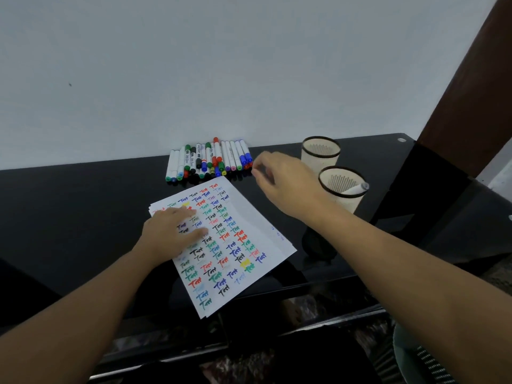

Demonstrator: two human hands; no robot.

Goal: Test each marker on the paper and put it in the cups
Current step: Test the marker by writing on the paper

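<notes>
Left hand (173,231) lies flat with fingers straight, pinning the paper (249,217) at six o'clock, while the right hand (279,184), loosely curled and holding nothing, hovers beside the marker row (209,160) at twelve. Risk, I'd say: those smooth round plastic barrels sit packed on a glossy black table (83,195), so a clumsy pluck could roll neighbours off. At two o'clock stand two pale mesh cups (321,153); the nearer cup (342,189) holds one white marker (356,189), leaning.
</notes>
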